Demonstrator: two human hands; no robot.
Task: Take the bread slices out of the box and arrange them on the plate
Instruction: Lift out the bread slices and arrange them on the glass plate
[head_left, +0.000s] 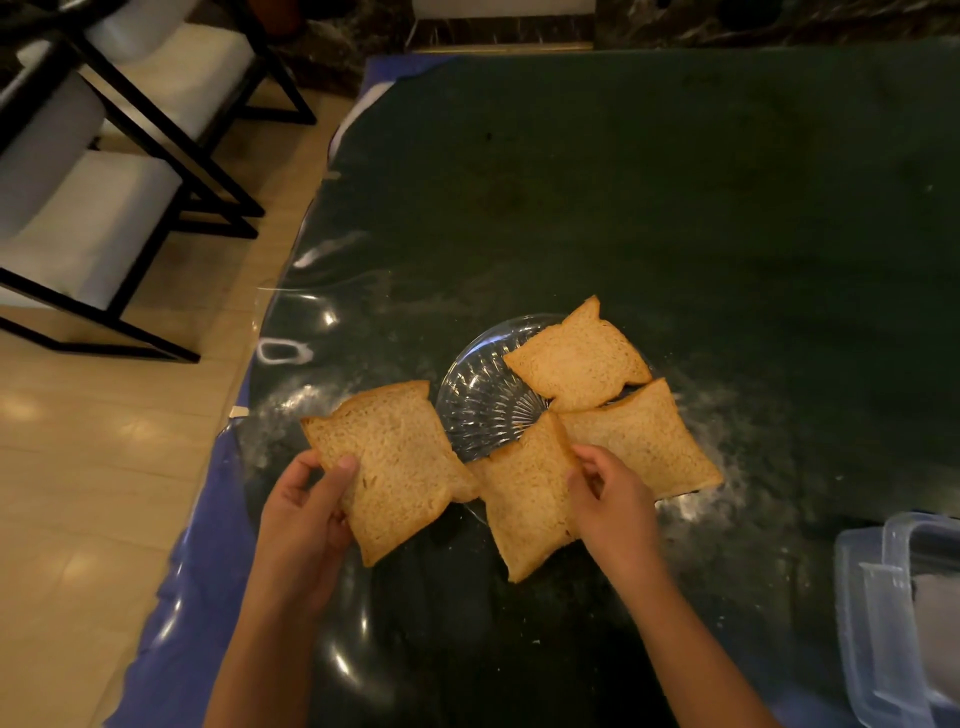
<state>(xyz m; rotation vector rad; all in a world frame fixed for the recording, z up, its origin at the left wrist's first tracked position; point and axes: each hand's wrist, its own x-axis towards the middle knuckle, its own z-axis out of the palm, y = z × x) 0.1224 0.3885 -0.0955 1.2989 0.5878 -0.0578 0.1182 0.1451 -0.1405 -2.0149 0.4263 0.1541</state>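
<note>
A slice (395, 462) is pinched at its edge by the left hand (301, 525), at the plate's (483, 395) 8 o'clock. The near slice (524, 499) is touched by the right hand's (613, 499) loosely curled fingers. Two more slices (579, 358) (644, 436) overhang the rim at 1 and 4 o'clock. The box (898, 613) lies well apart at 4 o'clock; bare table (675, 182) is left beyond.

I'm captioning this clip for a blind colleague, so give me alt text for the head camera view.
A person's left hand holds a bread slice beside a clear glass plate that carries three other slices, while the right hand touches the nearest slice. The plate sits on a dark table, with a clear plastic box at the lower right.
</note>
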